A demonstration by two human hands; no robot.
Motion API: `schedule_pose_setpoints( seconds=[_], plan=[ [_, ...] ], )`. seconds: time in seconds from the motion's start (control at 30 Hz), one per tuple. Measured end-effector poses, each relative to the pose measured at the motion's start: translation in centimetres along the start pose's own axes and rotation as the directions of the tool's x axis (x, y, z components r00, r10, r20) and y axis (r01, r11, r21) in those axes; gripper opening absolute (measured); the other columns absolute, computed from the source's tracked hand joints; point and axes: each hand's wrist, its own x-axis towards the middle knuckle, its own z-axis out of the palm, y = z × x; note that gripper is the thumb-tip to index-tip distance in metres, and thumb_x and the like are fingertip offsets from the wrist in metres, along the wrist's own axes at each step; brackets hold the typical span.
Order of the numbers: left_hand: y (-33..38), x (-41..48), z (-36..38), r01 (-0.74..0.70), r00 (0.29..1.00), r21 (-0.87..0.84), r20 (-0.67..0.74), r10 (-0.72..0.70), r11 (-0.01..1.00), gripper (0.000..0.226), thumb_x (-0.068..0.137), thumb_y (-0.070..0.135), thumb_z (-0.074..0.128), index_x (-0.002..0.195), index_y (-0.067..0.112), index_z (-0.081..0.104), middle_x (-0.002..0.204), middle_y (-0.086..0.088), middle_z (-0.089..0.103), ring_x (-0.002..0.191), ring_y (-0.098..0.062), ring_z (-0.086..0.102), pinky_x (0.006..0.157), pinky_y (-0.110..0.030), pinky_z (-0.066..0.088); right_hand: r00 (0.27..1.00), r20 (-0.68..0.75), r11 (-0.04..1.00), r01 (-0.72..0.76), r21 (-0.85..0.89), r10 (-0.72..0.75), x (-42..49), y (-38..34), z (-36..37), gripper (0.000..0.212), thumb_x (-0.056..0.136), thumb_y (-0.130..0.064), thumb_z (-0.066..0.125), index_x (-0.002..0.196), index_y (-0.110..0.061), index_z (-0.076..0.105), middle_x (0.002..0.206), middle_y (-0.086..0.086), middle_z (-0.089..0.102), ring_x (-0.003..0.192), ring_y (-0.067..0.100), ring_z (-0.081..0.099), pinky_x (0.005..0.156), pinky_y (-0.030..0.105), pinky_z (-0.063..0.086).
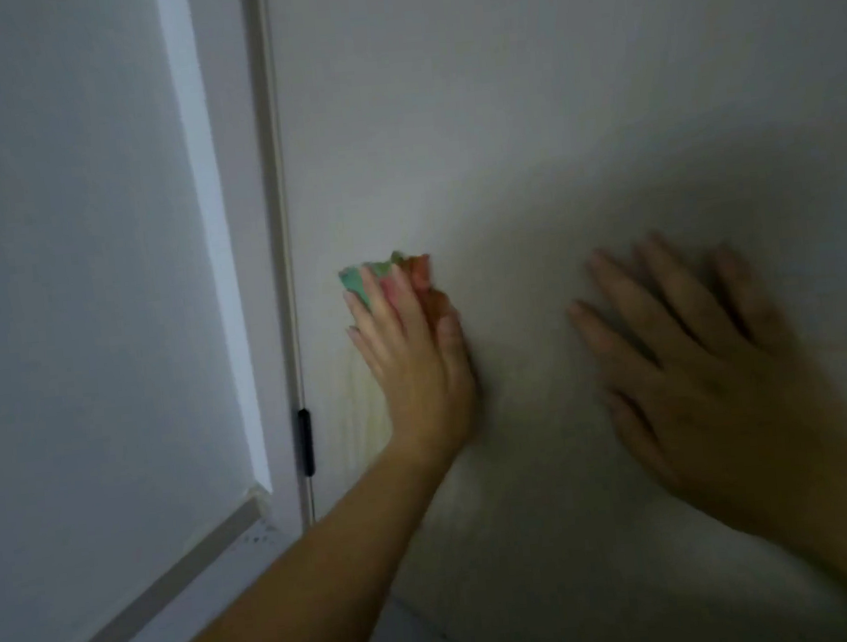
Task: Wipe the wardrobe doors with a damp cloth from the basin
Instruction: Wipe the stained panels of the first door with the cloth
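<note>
A pale wardrobe door [547, 120] fills the middle and right of the view. My left hand [415, 367] presses a small bunched cloth [359, 277], teal and pink-red, flat against the door near its left edge, with the fingers lying fairly straight over it. Most of the cloth is hidden under the fingers. A faint streaked patch shows on the door just below and left of that hand. My right hand [699, 389] lies flat on the same door further right, fingers spread, holding nothing. The picture is dim and slightly blurred.
A vertical gap with a small black hinge [305, 441] runs along the door's left edge. Left of it stands a framed white panel [74, 274] with a raised moulding. A shadow darkens the lower right of the door.
</note>
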Motion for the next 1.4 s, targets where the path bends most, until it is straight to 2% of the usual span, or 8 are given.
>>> schedule_pose_setpoints(
  seconds=[0.2,0.43,0.63,0.83,1.03,1.13,1.27,1.4],
  plan=[
    [-1.1,-9.7,1.4,-0.080,0.950,0.031,0.305,0.067,0.996,0.064,0.105,0.058,0.007,0.152,0.039,-0.032,0.164,-0.001,-0.035,0.151,-0.030,-0.031,0.123,-0.057,-0.013,0.992,0.021,0.992,0.124,0.036,-0.125,3.1,-5.1,3.4,0.055,0.104,-0.035,0.037,0.148,-0.004,0.048,0.164,0.022,0.026,0.153,0.042,0.021,0.123,0.060,0.015],
    [-7.5,-0.5,-0.3,0.263,0.964,-0.105,-0.007,-0.265,0.959,0.067,0.102,0.054,0.013,0.156,0.030,-0.018,0.168,0.000,-0.021,0.155,-0.021,-0.022,0.125,-0.056,-0.009,0.988,0.046,0.989,0.147,0.021,-0.148,3.1,-6.6,4.4,0.060,0.094,-0.037,0.048,0.145,-0.005,0.052,0.164,0.020,0.028,0.152,0.041,0.025,0.124,0.059,0.007],
    [-6.5,-8.2,1.1,0.124,0.978,-0.081,0.177,-0.108,0.989,0.066,0.103,0.062,0.008,0.148,0.041,-0.036,0.160,0.004,-0.041,0.152,-0.021,-0.031,0.125,-0.050,-0.014,0.982,0.071,0.984,0.173,0.044,-0.176,3.1,-8.4,5.0,0.059,0.094,-0.034,0.048,0.145,-0.004,0.052,0.163,0.020,0.030,0.152,0.041,0.026,0.124,0.059,0.011],
    [-11.2,-2.8,0.1,0.395,0.918,-0.137,0.031,-0.395,0.908,0.069,0.104,0.050,0.017,0.158,0.027,-0.019,0.168,0.000,-0.022,0.155,-0.019,-0.021,0.125,-0.054,-0.008,0.977,0.101,0.982,0.187,0.008,-0.187,3.1,-8.5,5.0,0.063,0.093,-0.036,0.048,0.147,-0.004,0.049,0.164,0.020,0.027,0.152,0.041,0.023,0.124,0.061,0.007],
    [-4.0,-14.9,2.6,0.150,0.913,-0.024,0.387,-0.129,0.988,0.069,0.101,0.062,0.008,0.142,0.045,-0.043,0.154,0.008,-0.050,0.147,-0.022,-0.041,0.120,-0.049,-0.020,0.974,0.134,0.983,0.186,0.003,-0.185,2.9,-8.6,5.0,0.061,0.101,-0.038,0.036,0.150,-0.003,0.043,0.166,0.021,0.022,0.153,0.040,0.019,0.124,0.060,0.003],
    [-4.3,-14.7,3.3,0.137,0.921,-0.008,0.369,-0.125,0.990,0.067,0.101,0.061,0.010,0.143,0.048,-0.041,0.155,0.009,-0.049,0.147,-0.023,-0.041,0.120,-0.048,-0.022,0.975,0.126,0.983,0.182,0.006,-0.181,2.8,-8.6,4.9,0.060,0.102,-0.039,0.035,0.150,-0.004,0.045,0.165,0.020,0.023,0.153,0.040,0.020,0.125,0.059,0.004],
    [-8.7,-9.1,2.6,0.250,0.962,-0.018,0.115,-0.246,0.968,0.066,0.103,0.058,0.010,0.154,0.032,-0.023,0.162,0.000,-0.033,0.153,-0.023,-0.028,0.125,-0.055,-0.011,0.970,0.121,0.977,0.212,-0.003,-0.210,2.8,-8.3,4.9,0.060,0.100,-0.038,0.036,0.150,-0.005,0.044,0.166,0.021,0.022,0.154,0.040,0.017,0.125,0.059,0.003],
    [-6.2,-13.5,2.6,0.365,0.898,-0.117,0.306,-0.316,0.924,0.072,0.098,0.063,0.016,0.139,0.053,-0.042,0.153,0.014,-0.049,0.148,-0.014,-0.037,0.126,-0.053,-0.010,0.962,0.134,0.971,0.241,0.008,-0.239,2.3,-8.7,5.6,0.062,0.099,-0.039,0.037,0.150,-0.004,0.044,0.166,0.021,0.022,0.154,0.040,0.016,0.125,0.059,0.002]
  ],
)
